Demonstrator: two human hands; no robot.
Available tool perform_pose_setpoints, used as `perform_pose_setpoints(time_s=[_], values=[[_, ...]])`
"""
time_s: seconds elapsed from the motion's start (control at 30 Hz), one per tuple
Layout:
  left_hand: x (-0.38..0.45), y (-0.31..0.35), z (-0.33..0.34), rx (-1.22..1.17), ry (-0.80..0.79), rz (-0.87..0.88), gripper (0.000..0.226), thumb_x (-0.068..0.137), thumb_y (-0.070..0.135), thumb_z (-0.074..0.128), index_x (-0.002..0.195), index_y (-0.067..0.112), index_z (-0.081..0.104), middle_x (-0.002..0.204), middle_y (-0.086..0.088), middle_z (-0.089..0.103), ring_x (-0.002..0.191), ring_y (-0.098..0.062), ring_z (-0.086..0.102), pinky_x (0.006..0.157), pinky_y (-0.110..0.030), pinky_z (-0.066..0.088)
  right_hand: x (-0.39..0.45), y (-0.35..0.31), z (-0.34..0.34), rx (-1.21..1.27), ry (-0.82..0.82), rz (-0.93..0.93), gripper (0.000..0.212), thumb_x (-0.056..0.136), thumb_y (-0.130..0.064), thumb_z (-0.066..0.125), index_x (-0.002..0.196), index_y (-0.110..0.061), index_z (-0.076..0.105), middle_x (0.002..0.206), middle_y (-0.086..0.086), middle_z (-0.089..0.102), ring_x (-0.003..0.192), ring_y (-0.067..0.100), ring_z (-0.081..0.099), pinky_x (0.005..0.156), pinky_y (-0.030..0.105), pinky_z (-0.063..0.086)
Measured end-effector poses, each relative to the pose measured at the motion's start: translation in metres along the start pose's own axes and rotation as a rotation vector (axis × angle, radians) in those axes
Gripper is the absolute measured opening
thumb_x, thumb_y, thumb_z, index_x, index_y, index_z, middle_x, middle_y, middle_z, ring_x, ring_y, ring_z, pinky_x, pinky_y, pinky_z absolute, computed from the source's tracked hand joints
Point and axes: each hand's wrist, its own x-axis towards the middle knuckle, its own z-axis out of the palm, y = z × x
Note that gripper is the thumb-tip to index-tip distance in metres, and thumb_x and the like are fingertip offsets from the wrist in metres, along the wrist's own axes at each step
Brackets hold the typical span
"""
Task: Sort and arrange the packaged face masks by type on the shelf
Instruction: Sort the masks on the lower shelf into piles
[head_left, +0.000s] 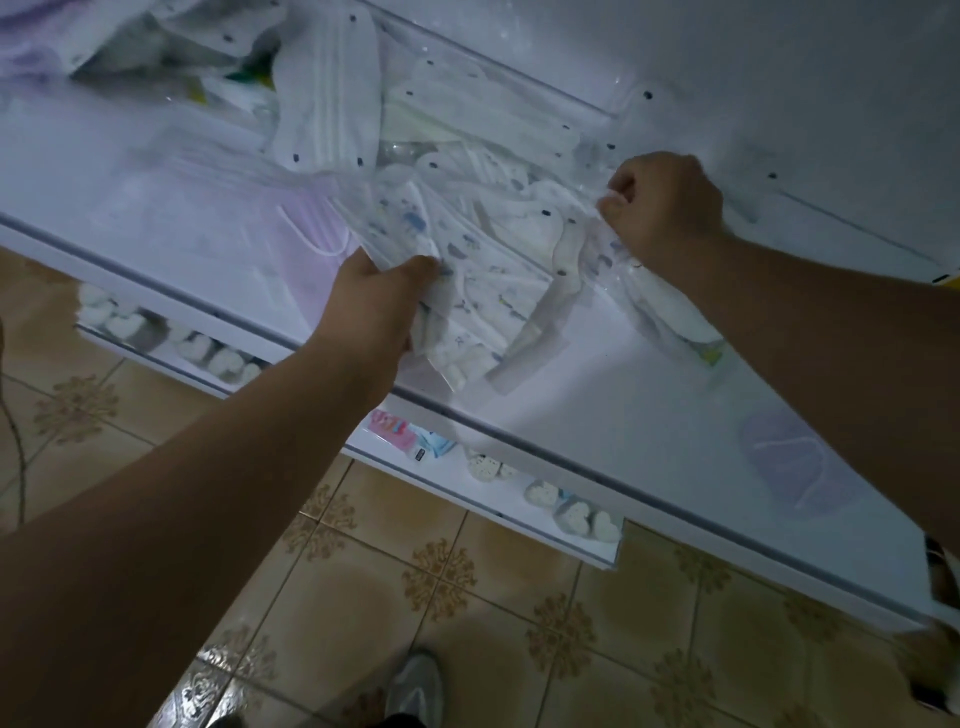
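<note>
From the head camera we look down on a white shelf that runs slantwise across the view, its front edge lined with a grey strip. Our left hand grips a fanned bundle of clear plastic packets holding white face masks printed with small blue and grey figures; the thumb lies on top of the bundle and the fingers are curled underneath it, so the packets are pinched between them near the front of the shelf. Our right hand is closed into a loose fist further back, its fingers pinching the top edge of another clear packet of patterned masks, which hangs down from the hand and trails across the shelf surface toward the front. Behind the two hands lies an untidy heap of more clear mask packets, among them a packet of plain white pleated masks tilted on top. To the left, a flat packet of pale pink masks with white ear loops rests on the shelf, touching the bundle in the left hand. A lone lilac mask packet lies well apart on the right of the shelf. Below, a lower shelf carries white heart-shaped items and a small pink package. Underneath is a beige patterned tile floor, with a grey shoe at the bottom edge.
</note>
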Motion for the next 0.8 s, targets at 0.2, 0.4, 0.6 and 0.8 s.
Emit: perform_pose_setpoints(time_s=[0.2, 0.4, 0.6, 0.8], values=[[-0.004, 0.008, 0.009, -0.103, 0.006, -0.039, 0.030, 0.101, 0.012, 0.059, 0.130, 0.012, 0.059, 0.094, 0.000, 0.071, 0.073, -0.012, 0.072, 0.056, -0.027, 0.058, -0.003, -0.030, -0.029, 0.145, 0.259, -0.017, 0.034, 0.097, -0.042, 0.048, 0.078, -0.014, 0.049, 0.073, 0.006, 0.049, 0.068, 0.021, 0.047, 0.061, 0.028, 0.028], [-0.018, 0.022, 0.005, -0.273, -0.028, -0.100, 0.034, 0.105, 0.030, 0.051, 0.136, 0.016, 0.057, 0.099, 0.000, 0.076, 0.080, -0.016, 0.076, 0.064, -0.035, 0.062, -0.052, -0.089, -0.043, 0.157, 0.159, -0.187, 0.033, 0.100, -0.044, 0.044, 0.078, -0.019, 0.046, 0.069, -0.001, 0.050, 0.066, 0.020, 0.051, 0.060, 0.031, 0.032], [-0.025, 0.032, -0.024, -0.131, -0.236, -0.057, 0.049, 0.100, 0.039, 0.059, 0.135, 0.005, 0.060, 0.124, -0.013, 0.071, 0.109, -0.022, 0.070, 0.103, -0.041, 0.052, -0.118, -0.135, -0.032, 0.420, -0.228, -0.375, 0.036, 0.099, -0.051, 0.043, 0.103, -0.021, 0.062, 0.098, -0.006, 0.067, 0.082, 0.015, 0.063, 0.073, 0.038, 0.052], [-0.022, 0.031, -0.054, -0.158, -0.179, -0.123, 0.032, 0.096, 0.007, 0.063, 0.127, -0.002, 0.064, 0.120, -0.017, 0.072, 0.109, -0.029, 0.071, 0.099, -0.042, 0.056, -0.122, -0.140, -0.030, 0.644, -0.299, 0.081, 0.074, 0.093, -0.047, 0.060, 0.152, -0.021, 0.024, 0.154, 0.005, 0.033, 0.137, 0.023, 0.038, 0.110, 0.037, 0.037]])
